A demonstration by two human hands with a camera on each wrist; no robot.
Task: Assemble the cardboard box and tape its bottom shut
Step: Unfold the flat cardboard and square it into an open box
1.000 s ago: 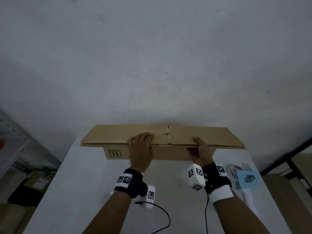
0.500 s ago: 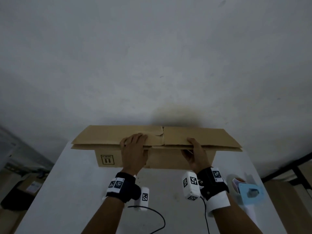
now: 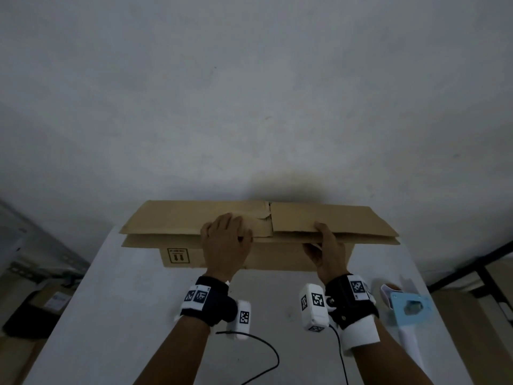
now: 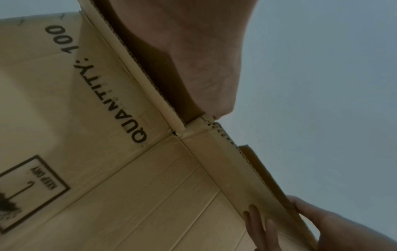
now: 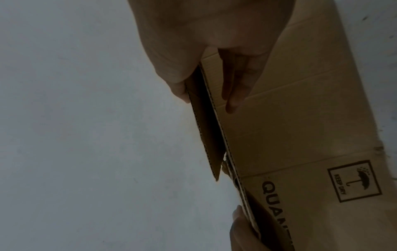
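Observation:
A flattened brown cardboard box (image 3: 277,257) stands on its long edge at the far side of the white table (image 3: 125,315), its flaps spread level on top. My left hand (image 3: 226,240) lies over the near edge of the left flaps, fingers curled on top. My right hand (image 3: 324,245) pinches the right flap, thumb above and fingers beneath. The left wrist view shows the printed wall (image 4: 107,169) and the right hand (image 4: 322,229) on the flap edge. In the right wrist view the layers of the box (image 5: 300,118) stand slightly parted, with the left hand (image 5: 242,234) at the bottom.
A light-blue tape dispenser (image 3: 408,307) with a white handle lies on the table to the right of my right wrist. A metal shelf (image 3: 33,245) and floor boxes (image 3: 50,301) stand left of the table. A plain wall rises right behind the box.
Both hands keep their places on the flaps. The box and hands have shifted slightly left and nearer in view, and the flap layers show a little more gap.

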